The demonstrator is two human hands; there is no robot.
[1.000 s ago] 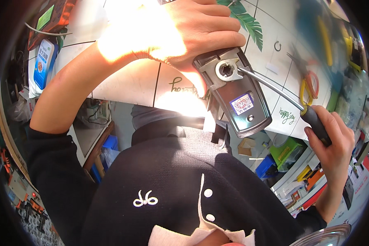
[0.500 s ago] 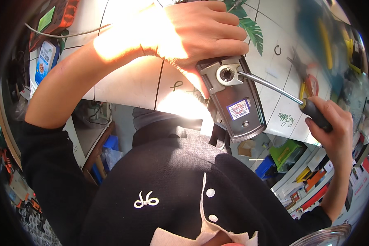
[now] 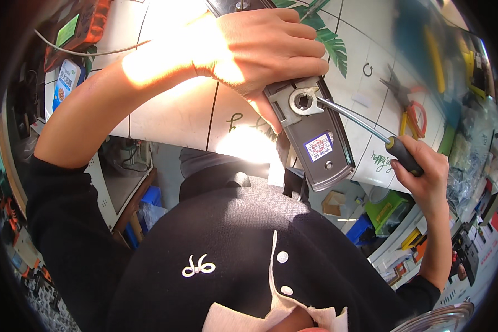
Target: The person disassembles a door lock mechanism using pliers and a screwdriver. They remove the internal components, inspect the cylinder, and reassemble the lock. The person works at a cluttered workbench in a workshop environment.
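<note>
My left hand lies across a long dark metal housing, its fingers wrapped over the far side and the thumb along the near edge. A silver bracket with a round collar about a notched hole is set in the housing, close to my knuckles. In my right hand is a screwdriver with a black and yellow handle. Its shaft slants up and left, and the tip meets the right side of the collar. Just how the tip sits against the collar is too small to tell.
Pliers with red handles and an open metal ring clip lie on the white tiled tabletop. An orange device and a blue and white box stand at the far left. A green bin is below the table's edge.
My right hand and the screwdriver handle have swung left, toward my body's middle. The housing has shifted slightly left, and more of its far end shows beyond my left hand.
</note>
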